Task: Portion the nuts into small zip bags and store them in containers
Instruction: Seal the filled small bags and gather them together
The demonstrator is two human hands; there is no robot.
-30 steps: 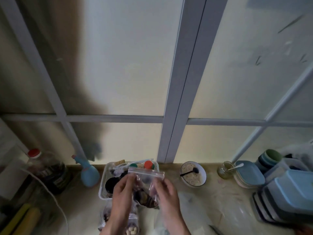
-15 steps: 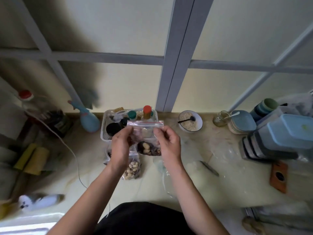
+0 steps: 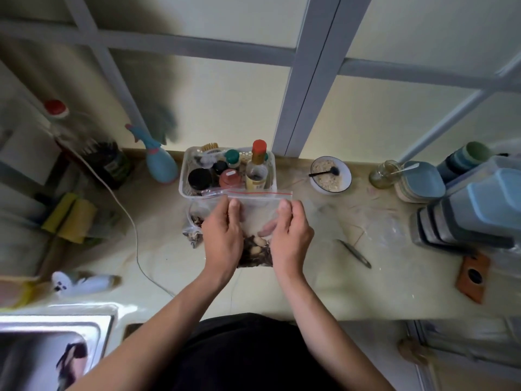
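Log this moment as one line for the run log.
step: sealing zip bag | left hand: pinching bag | right hand: pinching bag | nuts: inside, at bottom | place: above counter

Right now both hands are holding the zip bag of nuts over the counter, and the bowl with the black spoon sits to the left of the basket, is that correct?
Not quite. In the head view the bowl with the black spoon sits to the right of the basket, not the left. The rest holds: the left hand and right hand hold the zip bag of nuts over the counter.

A pale counter [image 3: 310, 283] carries a clear basket [image 3: 184, 182] of bottles at twelve o'clock, an oat bowl [image 3: 346, 176] at one, stacked containers [image 3: 462, 218] at three, sponges [image 3: 70, 215] at nine.
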